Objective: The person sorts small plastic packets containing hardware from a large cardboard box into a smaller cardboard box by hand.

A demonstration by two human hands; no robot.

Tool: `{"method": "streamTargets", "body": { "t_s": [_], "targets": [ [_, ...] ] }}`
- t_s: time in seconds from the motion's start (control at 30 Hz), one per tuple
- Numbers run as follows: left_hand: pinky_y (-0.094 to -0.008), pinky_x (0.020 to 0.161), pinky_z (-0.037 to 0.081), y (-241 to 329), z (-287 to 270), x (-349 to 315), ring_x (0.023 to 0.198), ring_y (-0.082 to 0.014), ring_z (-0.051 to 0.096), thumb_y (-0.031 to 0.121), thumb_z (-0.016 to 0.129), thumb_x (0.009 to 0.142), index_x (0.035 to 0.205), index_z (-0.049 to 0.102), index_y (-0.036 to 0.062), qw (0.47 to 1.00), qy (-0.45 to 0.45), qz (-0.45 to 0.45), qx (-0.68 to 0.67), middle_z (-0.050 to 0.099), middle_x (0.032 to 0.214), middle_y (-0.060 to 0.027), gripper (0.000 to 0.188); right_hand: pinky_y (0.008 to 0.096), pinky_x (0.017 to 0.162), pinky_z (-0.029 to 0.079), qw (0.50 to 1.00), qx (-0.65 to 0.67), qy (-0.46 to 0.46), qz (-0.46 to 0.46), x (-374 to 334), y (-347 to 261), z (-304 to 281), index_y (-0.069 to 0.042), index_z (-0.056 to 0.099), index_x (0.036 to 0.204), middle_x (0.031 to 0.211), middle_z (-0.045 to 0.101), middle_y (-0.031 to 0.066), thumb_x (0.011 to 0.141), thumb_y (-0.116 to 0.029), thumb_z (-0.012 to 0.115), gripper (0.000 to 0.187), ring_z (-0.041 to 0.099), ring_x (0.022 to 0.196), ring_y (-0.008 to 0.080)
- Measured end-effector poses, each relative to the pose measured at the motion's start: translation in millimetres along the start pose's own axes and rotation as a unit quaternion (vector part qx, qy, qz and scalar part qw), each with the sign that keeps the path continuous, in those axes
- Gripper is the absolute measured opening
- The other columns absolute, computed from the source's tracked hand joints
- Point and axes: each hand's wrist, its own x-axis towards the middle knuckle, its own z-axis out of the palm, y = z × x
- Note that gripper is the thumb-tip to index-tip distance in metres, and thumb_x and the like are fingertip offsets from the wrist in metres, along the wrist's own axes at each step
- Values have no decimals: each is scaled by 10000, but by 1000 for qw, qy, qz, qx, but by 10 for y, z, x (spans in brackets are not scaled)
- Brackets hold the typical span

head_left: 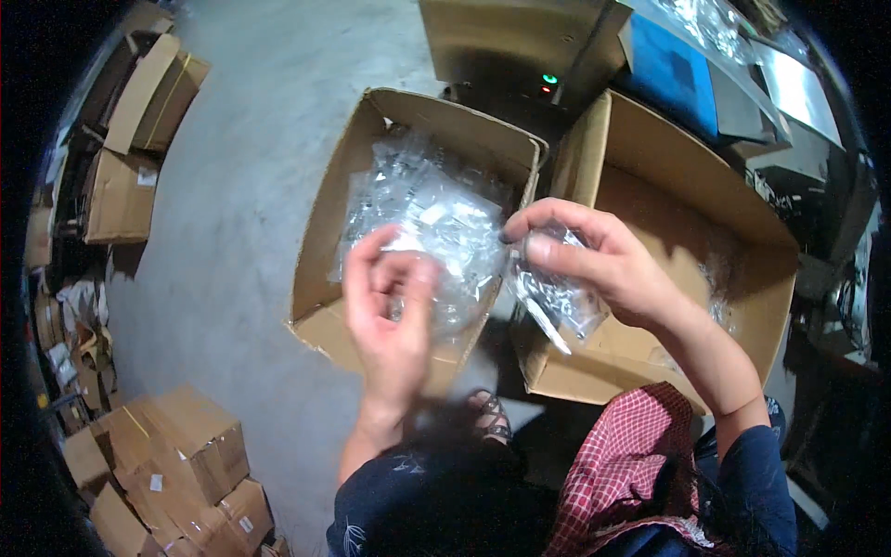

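My right hand pinches a small clear plastic bag between thumb and fingers. Something dark and a thin white strip show inside or against the bag, which hangs over the near left edge of the right cardboard box. My left hand, slightly blurred, is raised above the left cardboard box. Its fingers are curled but apart from the thumb, and I see nothing held in them. A heap of clear plastic bags fills much of that left box; their contents are hard to make out.
A few clear bags lie in the right box. Behind the boxes stands a metal machine with small green and red lights, beside a blue panel. Cardboard boxes are stacked at lower left; others line the far left.
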Motion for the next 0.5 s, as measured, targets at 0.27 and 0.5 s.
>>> {"method": "streamTargets", "body": {
  "t_s": [0.27,0.5],
  "targets": [
    [-297,877,441,22,-178,2,930,-129,585,100,680,893,1366,397,52,986,-121,-105,-37,627,1009,-64,553,263,859,500,988,135,-27,71,336,41,334,-42,476,1348,1130,618,77,1034,-401,418,481,605,987,131],
    [-254,850,440,-46,-372,26,914,-106,542,9,615,900,1281,449,11,994,78,-10,-81,584,975,-38,416,337,932,501,973,209,-51,86,359,16,274,-11,373,1426,1365,499,154,831,-28,579,630,569,1135,230]
  ]
}}
